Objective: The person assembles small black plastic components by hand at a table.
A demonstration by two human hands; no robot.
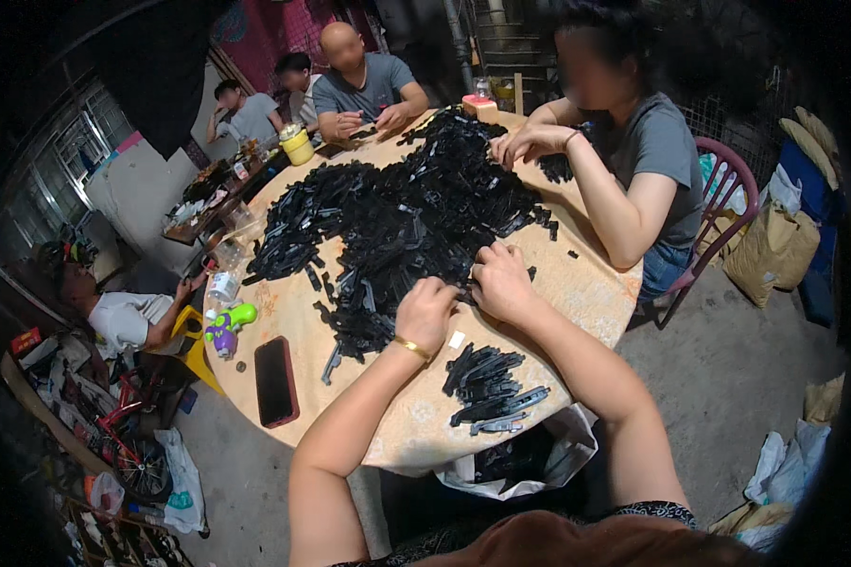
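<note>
A large heap of black plastic parts (402, 222) covers the middle of the round table. At its near edge, my left hand (427, 317) and my right hand (503, 283) are close together with curled fingers. A small black part (464, 295) shows between the fingertips, mostly hidden by them. Nearer to me, between my forearms, is a smaller pile of long black and dark grey parts (487, 383). A small white rectangular piece (457, 339) lies beside my left wrist.
On the table's left are a phone (276, 382), a green and purple toy gun (229, 329) and a bottle (223, 287). A white sack (574, 444) with black parts hangs at the near edge. A person (633, 180) sits right; others sit around the far side and left.
</note>
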